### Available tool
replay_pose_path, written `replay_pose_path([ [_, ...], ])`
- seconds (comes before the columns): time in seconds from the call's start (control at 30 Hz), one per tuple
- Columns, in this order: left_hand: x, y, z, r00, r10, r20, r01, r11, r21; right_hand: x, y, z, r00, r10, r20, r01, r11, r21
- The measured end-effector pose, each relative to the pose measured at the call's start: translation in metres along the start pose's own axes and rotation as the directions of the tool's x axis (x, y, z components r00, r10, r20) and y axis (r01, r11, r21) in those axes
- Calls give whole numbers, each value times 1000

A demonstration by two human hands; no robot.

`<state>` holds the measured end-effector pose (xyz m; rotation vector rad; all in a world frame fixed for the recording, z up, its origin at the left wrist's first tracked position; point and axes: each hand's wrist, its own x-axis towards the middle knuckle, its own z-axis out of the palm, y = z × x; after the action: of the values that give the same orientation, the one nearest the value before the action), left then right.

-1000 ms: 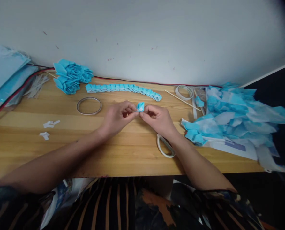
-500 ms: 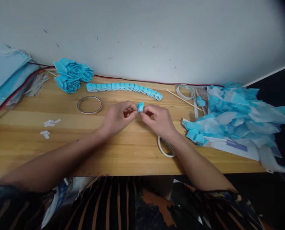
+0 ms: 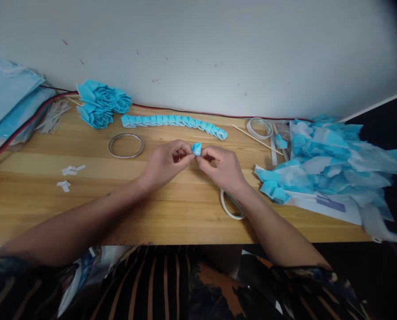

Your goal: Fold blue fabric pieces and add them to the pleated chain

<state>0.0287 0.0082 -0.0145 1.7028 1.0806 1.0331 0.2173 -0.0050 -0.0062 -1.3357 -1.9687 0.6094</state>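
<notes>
Across your wooden table (image 3: 171,213), take the row of folded blue pieces (image 3: 174,121) as the landmark. The biggest thing about it is the loose heap of blue petals (image 3: 334,155), well off its right end. Well off its left end lies a stack of blue sheets (image 3: 8,93). A bunch of blue flowers (image 3: 101,100) sits just behind that left end.

Your left hand (image 3: 166,160) and right hand (image 3: 221,166) are in front of the row, toward its right half, with thumb and fingertips of each clamped on the lower part of one folded blue piece (image 3: 196,148), apart from the row. It shows a pale patch; you cannot tell from here whether that is tape.

Nearer you than the row are a thin ring (image 3: 128,157), in front of its left part, and a white ring (image 3: 223,202) by your right wrist. White scraps (image 3: 64,186) lie in front and to its left.

Judging by this, the flowers look finished and the row's pieces look folded; the one you hold seems unfinished, and the heap appears left to work through.
</notes>
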Motion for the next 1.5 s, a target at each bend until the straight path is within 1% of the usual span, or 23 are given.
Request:
replay_pose_path([
  [0.3, 0, 0, 0, 1000, -19, -11, 19, 1000, 15, 0, 1, 0, 1000, 5, 3, -5, 1000, 15],
  [0.53, 2, 1, -1, 998, -56, 8, 56, 998, -6, 0, 0, 1, 1000, 3, 11, -3, 1000, 16],
  [0.6, 3, 1, -2, 994, -102, 27, 104, 992, -69, 0, -1, 1, 1000, 12, 5, -12, 999, 34],
  [0.7, 6, 0, -4, 984, -177, 26, 178, 956, -233, 1, 0, -1, 998, 65, 4, -65, 991, 115],
  [0.73, 7, -1, -5, 982, -190, 12, 186, 944, -273, 2, 1, -1, 996, 90, 12, -91, 984, 152],
  [0.8, 8, -3, -7, 979, -205, -2, 195, 933, -303, 3, 2, -2, 992, 123, 36, -128, 966, 225],
  [0.9, 10, -3, -7, 971, -229, 70, 240, 930, -280, 4, 4, -2, 990, 130, 61, -142, 947, 288],
  [1.0, 10, -1, -6, 963, -232, 135, 259, 938, -231, 4, 4, -2, 989, 128, 76, -145, 941, 306],
  [1.13, 9, 0, -5, 969, -217, 118, 236, 953, -190, 4, 1, -3, 985, 127, 115, -158, 935, 319],
  [1.27, 8, -1, -4, 975, -197, 105, 214, 958, -189, 4, 0, -3, 974, 146, 171, -196, 924, 329],
  [1.4, 6, -1, -1, 977, -167, 133, 191, 963, -192, 5, 1, -2, 972, 170, 165, -213, 931, 298],
  [1.5, 4, -1, 0, 973, -175, 149, 202, 960, -192, 5, 1, -2, 973, 175, 153, -208, 949, 236],
])
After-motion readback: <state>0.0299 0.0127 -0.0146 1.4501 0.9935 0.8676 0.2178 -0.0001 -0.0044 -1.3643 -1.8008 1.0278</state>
